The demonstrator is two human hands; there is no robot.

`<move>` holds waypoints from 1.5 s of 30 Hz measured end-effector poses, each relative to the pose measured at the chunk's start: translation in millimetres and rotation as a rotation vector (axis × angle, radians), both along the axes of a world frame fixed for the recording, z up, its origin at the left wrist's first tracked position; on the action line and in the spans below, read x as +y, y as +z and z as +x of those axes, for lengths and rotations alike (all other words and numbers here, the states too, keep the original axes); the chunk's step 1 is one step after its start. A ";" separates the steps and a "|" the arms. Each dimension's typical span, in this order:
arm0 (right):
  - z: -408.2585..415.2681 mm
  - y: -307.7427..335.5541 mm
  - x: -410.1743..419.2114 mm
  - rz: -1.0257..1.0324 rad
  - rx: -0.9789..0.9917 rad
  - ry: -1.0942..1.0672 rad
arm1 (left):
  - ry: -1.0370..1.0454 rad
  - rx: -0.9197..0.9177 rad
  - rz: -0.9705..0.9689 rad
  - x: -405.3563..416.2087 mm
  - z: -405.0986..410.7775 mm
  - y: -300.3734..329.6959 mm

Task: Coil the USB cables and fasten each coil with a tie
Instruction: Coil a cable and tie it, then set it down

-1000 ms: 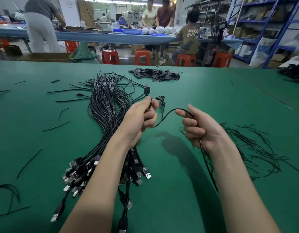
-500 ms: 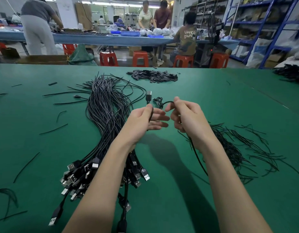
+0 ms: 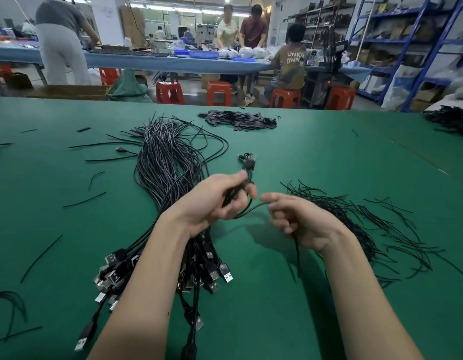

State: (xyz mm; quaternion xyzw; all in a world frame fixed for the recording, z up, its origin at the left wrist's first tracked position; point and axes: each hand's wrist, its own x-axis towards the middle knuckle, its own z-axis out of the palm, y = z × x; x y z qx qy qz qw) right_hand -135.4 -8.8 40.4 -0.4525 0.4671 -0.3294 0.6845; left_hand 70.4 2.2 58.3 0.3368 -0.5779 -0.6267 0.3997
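Holding one USB cable point(image 3: 247, 209) above the bench point(image 3: 329, 157): my left hand point(image 3: 214, 201) pinches its loops, right hand point(image 3: 300, 222) curls round the tail. Light, limp, probably springy; grip at the crossing.

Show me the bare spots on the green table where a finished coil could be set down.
Bare green lies right of the pile of black tabs, beyond the loose ties, toward the far-right cable heap. Another patch lies between the forearms. Crowded: the USB cable bundle; stray ties litter its left.
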 end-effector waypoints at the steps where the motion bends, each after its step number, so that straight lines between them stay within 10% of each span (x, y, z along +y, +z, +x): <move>1: -1.4 5.1 -1.8 0.003 -0.066 -0.076 | -0.011 -0.149 -0.022 -0.9 -1.6 -3.4; 6: 15.3 29.1 2.0 -0.365 0.056 -0.335 | 0.140 -0.399 -0.020 -7.7 -22.5 -14.0; 12: 36.8 33.4 21.3 -0.498 0.171 0.148 | 0.416 0.357 0.168 -14.4 -29.3 -9.1; 21: 13.0 17.8 8.9 -0.455 0.499 0.115 | 0.360 0.562 0.207 -7.9 -36.4 -3.6; 24: 4.7 15.7 4.7 -0.308 0.196 -0.066 | 0.153 0.623 0.231 -5.4 -21.9 -1.9; 30: 14.1 14.2 3.0 -0.420 0.166 -0.119 | 0.168 0.351 0.106 -2.6 -22.9 -3.4; 37: 27.9 7.4 -1.5 -0.523 0.070 -0.356 | 0.519 -0.504 -0.354 -9.8 -31.0 -21.0; 45: 29.4 3.8 -1.2 -0.588 0.207 -0.369 | 0.420 -0.439 -0.321 -7.6 -40.8 -21.0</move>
